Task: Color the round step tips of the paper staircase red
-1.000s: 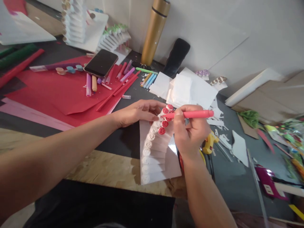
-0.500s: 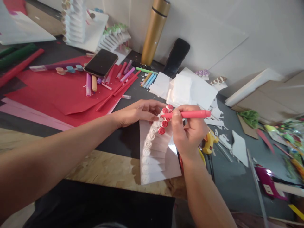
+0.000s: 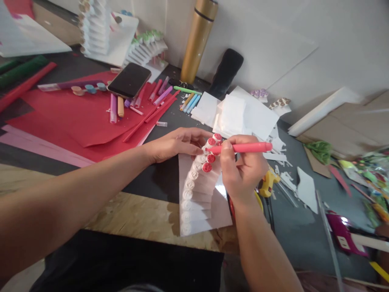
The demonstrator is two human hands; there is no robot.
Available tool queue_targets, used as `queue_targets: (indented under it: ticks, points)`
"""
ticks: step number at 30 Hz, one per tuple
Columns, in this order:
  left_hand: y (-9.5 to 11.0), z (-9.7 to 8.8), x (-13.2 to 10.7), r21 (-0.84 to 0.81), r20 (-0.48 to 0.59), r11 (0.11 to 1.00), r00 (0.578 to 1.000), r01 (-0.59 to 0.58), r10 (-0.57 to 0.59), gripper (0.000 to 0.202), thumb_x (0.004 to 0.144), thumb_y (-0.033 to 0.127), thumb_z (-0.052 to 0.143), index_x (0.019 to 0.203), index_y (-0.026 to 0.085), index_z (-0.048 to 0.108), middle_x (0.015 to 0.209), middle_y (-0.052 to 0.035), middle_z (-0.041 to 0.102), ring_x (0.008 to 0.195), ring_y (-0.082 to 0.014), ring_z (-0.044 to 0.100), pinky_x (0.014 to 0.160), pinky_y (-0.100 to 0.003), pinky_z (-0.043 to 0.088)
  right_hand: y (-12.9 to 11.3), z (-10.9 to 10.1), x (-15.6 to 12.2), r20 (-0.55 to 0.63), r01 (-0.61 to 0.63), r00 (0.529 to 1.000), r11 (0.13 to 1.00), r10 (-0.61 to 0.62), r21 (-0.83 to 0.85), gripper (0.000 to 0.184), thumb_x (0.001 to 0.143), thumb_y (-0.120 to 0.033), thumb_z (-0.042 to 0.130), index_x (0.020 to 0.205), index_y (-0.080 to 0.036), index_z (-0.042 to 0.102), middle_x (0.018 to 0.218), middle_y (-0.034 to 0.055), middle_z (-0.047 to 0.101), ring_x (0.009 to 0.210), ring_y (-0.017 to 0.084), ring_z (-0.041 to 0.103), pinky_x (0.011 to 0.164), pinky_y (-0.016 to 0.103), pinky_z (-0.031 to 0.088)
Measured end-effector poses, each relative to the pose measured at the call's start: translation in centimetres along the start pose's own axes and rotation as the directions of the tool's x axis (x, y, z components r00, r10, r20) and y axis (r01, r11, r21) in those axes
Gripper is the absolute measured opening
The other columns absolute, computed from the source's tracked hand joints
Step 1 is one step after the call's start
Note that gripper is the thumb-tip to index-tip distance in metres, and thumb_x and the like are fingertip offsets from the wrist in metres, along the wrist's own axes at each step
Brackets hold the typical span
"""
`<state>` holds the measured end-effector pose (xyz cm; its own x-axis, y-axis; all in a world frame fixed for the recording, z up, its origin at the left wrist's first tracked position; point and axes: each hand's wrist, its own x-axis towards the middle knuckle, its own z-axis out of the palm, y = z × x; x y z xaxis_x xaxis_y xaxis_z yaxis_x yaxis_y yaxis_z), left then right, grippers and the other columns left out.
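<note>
My right hand [image 3: 240,172] grips a red felt-tip marker [image 3: 251,147] like a pen, its tip at a white rosette near the upper end of a curved row of white rosettes [image 3: 189,185]. Several rosettes around the tip are red on top, one of them a red rosette [image 3: 207,167]. Below the row, pale strips fan out over a white board [image 3: 223,217]. From the left, my left hand [image 3: 178,145] pinches the upper end of the row between thumb and fingers; its fingertips are partly hidden behind the rosettes.
Red sheets [image 3: 69,117] with loose markers and a phone [image 3: 130,80] lie at the left. A gold bottle [image 3: 199,40] and a black case [image 3: 226,73] stand behind. Right of my hand are paper scraps, a yellow glue gun [image 3: 268,182] and a purple tool [image 3: 345,235].
The marker and my right hand have shifted very slightly to the right, with the tip still at the same rosette. My left hand and the row have stayed in place.
</note>
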<state>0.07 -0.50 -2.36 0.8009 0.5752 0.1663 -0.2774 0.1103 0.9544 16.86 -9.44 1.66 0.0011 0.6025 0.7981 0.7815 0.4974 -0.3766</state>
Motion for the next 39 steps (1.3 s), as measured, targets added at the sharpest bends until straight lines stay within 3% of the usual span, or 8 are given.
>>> queue_targets:
  ticks: [13,27,39]
  points:
    - [0.05,0.12,-0.03,-0.015,0.004,1.0,1.0,0.009,-0.009,0.052,0.08,0.016,0.069,0.131,0.018,0.062,0.104,-0.0101,0.072,0.113,-0.0283,0.065,0.098,-0.045,0.049,0.09,-0.12,0.03,-0.005,-0.016,1.0,0.999,0.016,-0.04,0.004,0.087,-0.021,0.059,0.084,-0.019,0.06,0.072,-0.003,0.061,0.064,0.007,0.056,0.06,0.023,0.044]
    - [-0.15,-0.12,-0.07,0.001,0.008,1.0,1.0,0.019,-0.019,0.051,0.083,0.017,0.067,0.133,0.02,0.061,0.108,-0.0094,0.072,0.108,-0.023,0.065,0.091,-0.035,0.05,-0.01,0.02,0.08,-0.013,0.002,1.0,1.0,-0.003,-0.022,0.004,0.087,-0.019,0.059,0.084,-0.018,0.06,0.074,-0.0023,0.062,0.068,0.008,0.06,0.062,0.023,0.046]
    - [-0.18,-0.07,-0.05,-0.011,0.006,1.0,1.0,0.015,-0.015,0.051,0.081,0.017,0.069,0.132,0.02,0.062,0.108,-0.0096,0.071,0.11,-0.0241,0.064,0.092,-0.036,0.05,-0.07,-0.09,0.09,-0.004,-0.002,1.0,0.999,0.001,-0.034,0.004,0.087,-0.02,0.06,0.083,-0.018,0.06,0.073,-0.0033,0.062,0.064,0.007,0.057,0.059,0.023,0.044]
